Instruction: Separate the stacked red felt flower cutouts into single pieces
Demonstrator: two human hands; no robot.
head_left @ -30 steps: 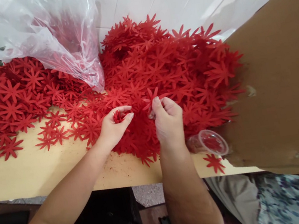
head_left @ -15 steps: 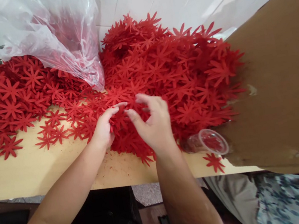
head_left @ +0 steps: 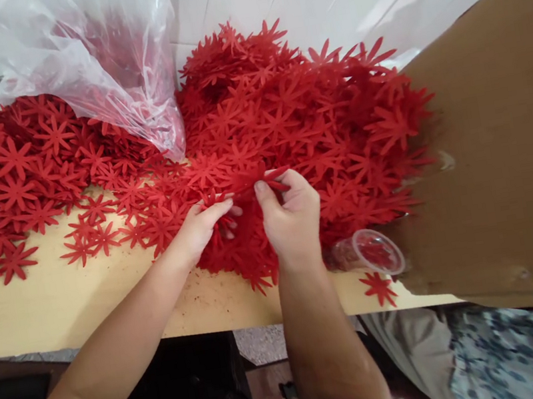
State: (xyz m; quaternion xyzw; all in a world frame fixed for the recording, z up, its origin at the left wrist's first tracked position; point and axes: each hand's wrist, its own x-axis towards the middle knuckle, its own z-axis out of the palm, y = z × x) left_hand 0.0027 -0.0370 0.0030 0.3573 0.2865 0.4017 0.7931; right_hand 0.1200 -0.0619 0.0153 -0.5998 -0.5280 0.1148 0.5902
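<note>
Closed in a pinch, thumb against fingers, my right hand (head_left: 294, 219) grips a red flower cutout (head_left: 263, 176) just above the front of the big heap (head_left: 278, 116) of the same shapes. Close beside it, my left hand (head_left: 204, 226) curls around some red petals (head_left: 218, 219), its thumb on top and its fingertips showing beneath; how many pieces I have there, I can't tell. Near my right wrist a clear plastic cup (head_left: 379, 252) lies on its side on the counter (head_left: 110, 298), its round mouth turned toward the brown board (head_left: 505, 175); red shows in it, but I can't say whether that is pieces inside or the heap seen through the wall. Behind my left hand, a clear plastic bag (head_left: 122, 74) comes down to a corner on the red shapes, red showing through its cloudy film without clear outlines. A second heap (head_left: 13, 165) spreads to the left of it, and a single flower (head_left: 378, 289) lies just in front of the cup.
</note>
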